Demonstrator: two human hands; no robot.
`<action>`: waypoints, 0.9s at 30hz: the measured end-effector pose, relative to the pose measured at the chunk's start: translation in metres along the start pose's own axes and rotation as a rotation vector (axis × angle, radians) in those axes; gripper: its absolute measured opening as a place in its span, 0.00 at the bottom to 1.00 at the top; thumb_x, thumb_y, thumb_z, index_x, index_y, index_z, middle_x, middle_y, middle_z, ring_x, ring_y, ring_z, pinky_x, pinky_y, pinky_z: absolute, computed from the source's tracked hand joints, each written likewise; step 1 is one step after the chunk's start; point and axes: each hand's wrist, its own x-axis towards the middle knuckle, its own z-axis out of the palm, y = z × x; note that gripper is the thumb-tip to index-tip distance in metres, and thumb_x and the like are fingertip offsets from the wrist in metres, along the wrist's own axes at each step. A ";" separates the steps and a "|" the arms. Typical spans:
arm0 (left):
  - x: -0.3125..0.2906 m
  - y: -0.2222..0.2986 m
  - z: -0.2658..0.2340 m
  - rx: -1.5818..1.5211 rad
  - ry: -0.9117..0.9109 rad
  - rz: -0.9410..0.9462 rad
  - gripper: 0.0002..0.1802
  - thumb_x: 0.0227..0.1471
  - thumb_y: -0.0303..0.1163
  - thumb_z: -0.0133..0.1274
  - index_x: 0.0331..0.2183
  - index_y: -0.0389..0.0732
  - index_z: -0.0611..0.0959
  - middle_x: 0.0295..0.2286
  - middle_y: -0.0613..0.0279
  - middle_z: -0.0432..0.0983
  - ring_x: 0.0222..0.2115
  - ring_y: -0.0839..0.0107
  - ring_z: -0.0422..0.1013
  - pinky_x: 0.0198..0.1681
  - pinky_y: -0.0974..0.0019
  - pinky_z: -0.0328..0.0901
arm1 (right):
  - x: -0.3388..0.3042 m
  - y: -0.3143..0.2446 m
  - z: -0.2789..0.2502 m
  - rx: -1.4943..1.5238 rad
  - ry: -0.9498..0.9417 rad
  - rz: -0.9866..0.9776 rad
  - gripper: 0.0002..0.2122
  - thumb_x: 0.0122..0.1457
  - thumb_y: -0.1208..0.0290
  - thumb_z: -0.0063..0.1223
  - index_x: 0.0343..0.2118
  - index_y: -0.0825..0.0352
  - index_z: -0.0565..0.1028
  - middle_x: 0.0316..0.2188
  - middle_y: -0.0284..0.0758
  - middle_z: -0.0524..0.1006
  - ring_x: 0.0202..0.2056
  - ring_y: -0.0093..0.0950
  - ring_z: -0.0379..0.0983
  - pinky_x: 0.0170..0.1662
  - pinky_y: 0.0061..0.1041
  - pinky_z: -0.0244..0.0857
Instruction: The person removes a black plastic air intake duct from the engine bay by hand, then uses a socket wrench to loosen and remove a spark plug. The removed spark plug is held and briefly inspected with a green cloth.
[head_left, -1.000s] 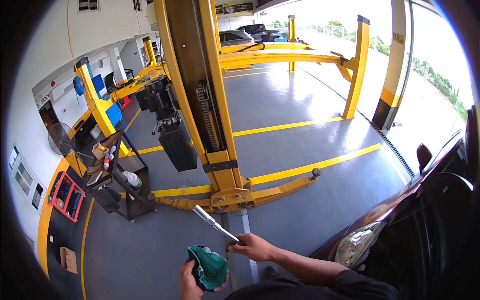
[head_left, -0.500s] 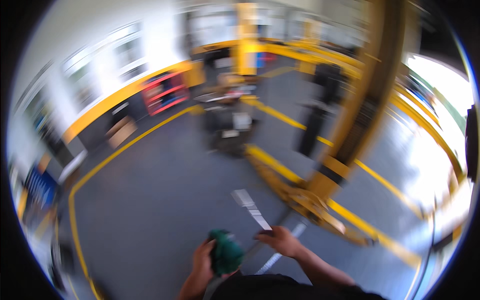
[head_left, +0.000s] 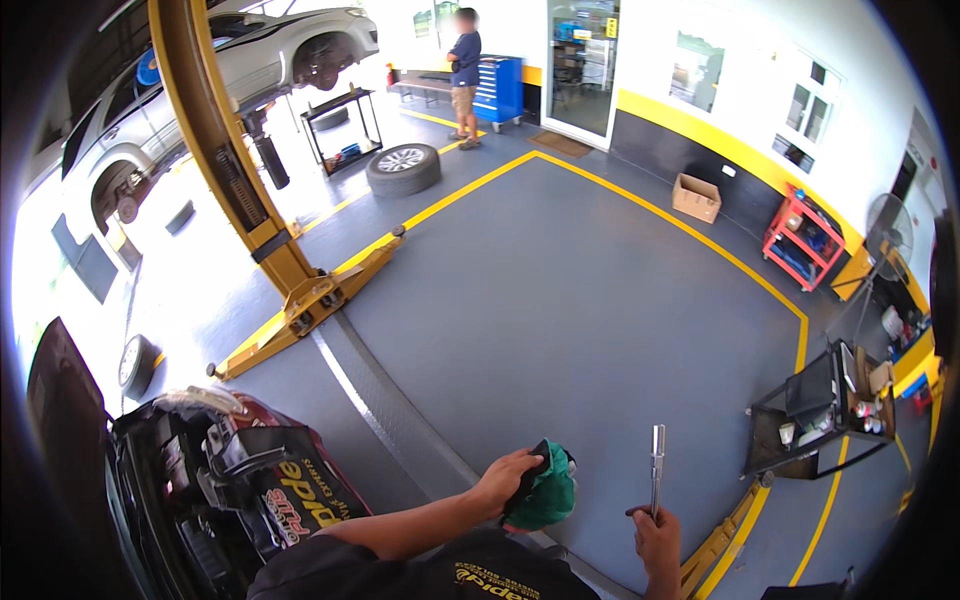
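My left hand [head_left: 510,478] is closed on a bunched green cloth [head_left: 552,490], with something dark pressed between the fingers and the cloth. Away to the right, my right hand [head_left: 657,545] grips a socket wrench [head_left: 657,465], its chrome shaft pointing up and ending in a wider, tube-like socket. A short dark end of the tool sticks out at the left of that fist. Both hands are held in front of me above the grey floor [head_left: 580,330].
At left is a car with its engine bay [head_left: 215,480] exposed. A yellow lift post [head_left: 225,150] stands beyond it, near a raised silver car [head_left: 250,60]. A loose wheel [head_left: 403,170], a person [head_left: 465,75], a red cart [head_left: 803,240] and a black trolley [head_left: 810,410] stand around.
My view has swung left, bringing the raised car and the exposed engine bay into sight. Both hands keep hold of the cloth and the socket wrench, which now points more upright.
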 end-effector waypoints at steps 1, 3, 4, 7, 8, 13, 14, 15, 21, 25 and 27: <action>0.000 -0.003 0.005 -0.040 0.019 0.013 0.19 0.68 0.34 0.44 0.54 0.33 0.75 0.46 0.49 0.79 0.42 0.60 0.80 0.47 0.55 0.77 | 0.006 -0.007 -0.002 -0.002 -0.034 -0.007 0.07 0.65 0.73 0.54 0.34 0.73 0.77 0.13 0.22 0.62 0.11 0.12 0.54 0.13 0.18 0.47; -0.001 -0.008 0.010 -0.043 0.059 0.030 0.19 0.68 0.36 0.43 0.53 0.34 0.75 0.45 0.50 0.78 0.41 0.60 0.80 0.46 0.55 0.77 | 0.019 -0.023 0.001 -0.011 -0.118 -0.020 0.07 0.65 0.74 0.54 0.34 0.73 0.77 0.14 0.21 0.62 0.11 0.11 0.54 0.13 0.17 0.46; 0.000 -0.010 0.011 -0.043 0.078 0.038 0.19 0.68 0.37 0.43 0.53 0.34 0.75 0.44 0.51 0.78 0.41 0.60 0.80 0.46 0.55 0.78 | 0.026 -0.026 -0.002 -0.006 -0.146 -0.019 0.06 0.65 0.74 0.54 0.34 0.72 0.78 0.14 0.21 0.62 0.11 0.11 0.54 0.13 0.17 0.46; 0.014 -0.021 0.014 -0.103 0.198 0.071 0.20 0.68 0.37 0.43 0.54 0.36 0.75 0.44 0.51 0.78 0.40 0.59 0.80 0.42 0.50 0.79 | 0.055 -0.031 -0.002 -0.022 -0.235 -0.022 0.06 0.65 0.74 0.55 0.34 0.72 0.78 0.14 0.21 0.62 0.12 0.11 0.54 0.13 0.17 0.46; 0.021 -0.022 0.012 -0.120 0.216 0.094 0.20 0.68 0.37 0.42 0.54 0.36 0.75 0.44 0.52 0.78 0.40 0.58 0.80 0.41 0.49 0.79 | 0.068 -0.036 -0.001 -0.044 -0.255 -0.039 0.06 0.65 0.74 0.55 0.34 0.72 0.78 0.14 0.21 0.62 0.12 0.11 0.54 0.13 0.17 0.45; 0.060 0.015 0.009 -0.128 0.265 0.097 0.19 0.68 0.34 0.42 0.54 0.35 0.76 0.42 0.55 0.80 0.41 0.64 0.80 0.48 0.57 0.78 | 0.132 -0.064 0.014 -0.128 -0.309 -0.029 0.09 0.64 0.70 0.56 0.37 0.72 0.80 0.15 0.21 0.64 0.13 0.12 0.56 0.16 0.18 0.47; 0.071 0.027 0.008 -0.144 0.281 0.080 0.19 0.68 0.34 0.42 0.54 0.35 0.76 0.42 0.54 0.80 0.41 0.64 0.80 0.47 0.57 0.78 | 0.153 -0.070 0.011 -0.196 -0.303 -0.050 0.11 0.63 0.67 0.57 0.38 0.73 0.81 0.15 0.23 0.66 0.16 0.13 0.58 0.19 0.19 0.50; 0.085 0.044 0.007 -0.150 0.274 0.059 0.19 0.68 0.35 0.42 0.53 0.35 0.76 0.42 0.53 0.79 0.41 0.63 0.80 0.47 0.57 0.78 | 0.170 -0.078 0.011 -0.263 -0.273 -0.077 0.14 0.63 0.64 0.58 0.40 0.73 0.82 0.16 0.24 0.68 0.18 0.14 0.61 0.22 0.20 0.54; 0.165 0.123 -0.005 -0.109 0.221 0.179 0.16 0.67 0.32 0.43 0.49 0.33 0.77 0.42 0.51 0.79 0.41 0.62 0.79 0.46 0.55 0.77 | 0.254 -0.132 0.037 -0.237 -0.314 -0.014 0.14 0.64 0.63 0.57 0.41 0.70 0.83 0.20 0.25 0.69 0.23 0.17 0.64 0.28 0.23 0.58; 0.243 0.169 0.019 0.001 0.179 0.166 0.16 0.66 0.32 0.44 0.48 0.31 0.77 0.42 0.50 0.79 0.40 0.61 0.79 0.46 0.54 0.77 | 0.313 -0.162 0.011 -0.347 -0.244 -0.174 0.14 0.64 0.61 0.57 0.42 0.68 0.83 0.22 0.26 0.72 0.28 0.18 0.68 0.33 0.24 0.62; 0.285 0.189 0.040 0.035 0.160 0.128 0.16 0.65 0.32 0.44 0.49 0.31 0.76 0.42 0.50 0.79 0.40 0.61 0.79 0.46 0.54 0.76 | 0.342 -0.179 -0.005 -0.353 -0.215 -0.130 0.14 0.64 0.61 0.57 0.42 0.66 0.83 0.24 0.26 0.74 0.30 0.18 0.69 0.37 0.24 0.64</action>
